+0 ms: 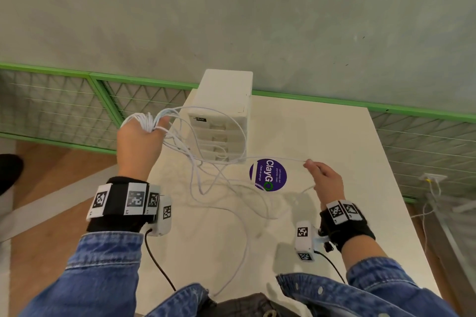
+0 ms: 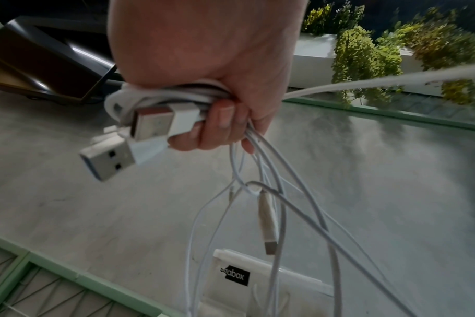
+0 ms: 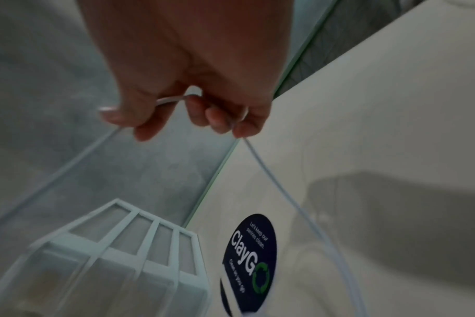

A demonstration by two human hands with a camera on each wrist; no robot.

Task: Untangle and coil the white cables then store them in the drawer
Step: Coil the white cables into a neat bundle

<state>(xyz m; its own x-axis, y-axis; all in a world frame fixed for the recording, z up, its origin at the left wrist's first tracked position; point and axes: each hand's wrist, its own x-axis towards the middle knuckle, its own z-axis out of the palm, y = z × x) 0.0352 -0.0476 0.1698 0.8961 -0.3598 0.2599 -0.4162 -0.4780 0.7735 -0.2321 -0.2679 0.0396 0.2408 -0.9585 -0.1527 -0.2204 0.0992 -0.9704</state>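
Above the table (image 1: pixel 322 136), left hand (image 1: pixel 139 141) grips coiled white cables (image 1: pixel 145 121); right hand (image 1: pixel 325 177) fingers pinch one strand.

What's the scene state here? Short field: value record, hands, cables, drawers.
left hand: raised, grips a bundle of white cables; two USB-A plugs stick out
right hand: pinches a single strand stretched toward the bundle
loose cable: tangled loops hang down and trail across the white table
drawer unit: white, on the table's far edge, drawers look closed
sticker: round, purple, "ClayGo", on the table
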